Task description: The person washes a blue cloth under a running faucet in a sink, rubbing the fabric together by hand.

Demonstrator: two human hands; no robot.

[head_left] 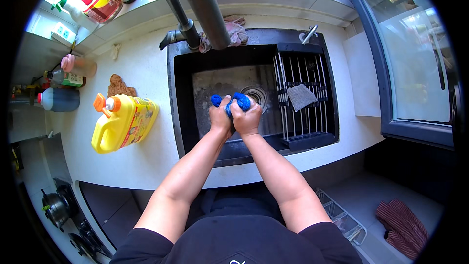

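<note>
Both my arms reach forward over the dark sink (181,98). A bunched blue cloth (241,100) is squeezed between my hands, its ends poking out above the fingers. My left hand (221,119) wraps around one side of it, thumb up. My right hand (247,118) grips the other side, pressed close against the left. Most of the cloth is hidden inside the fists. Beneath and just beyond my hands lies the round metal drain (260,96) in the sink floor.
A roll-up rack (300,122) spans the sink's right side, bearing a grey scrubbing pad (301,98). The dark faucet (200,5) rises behind. On the left counter stands a yellow jug (129,122) beside a brown rag (119,86). An open window (415,58) juts in at right.
</note>
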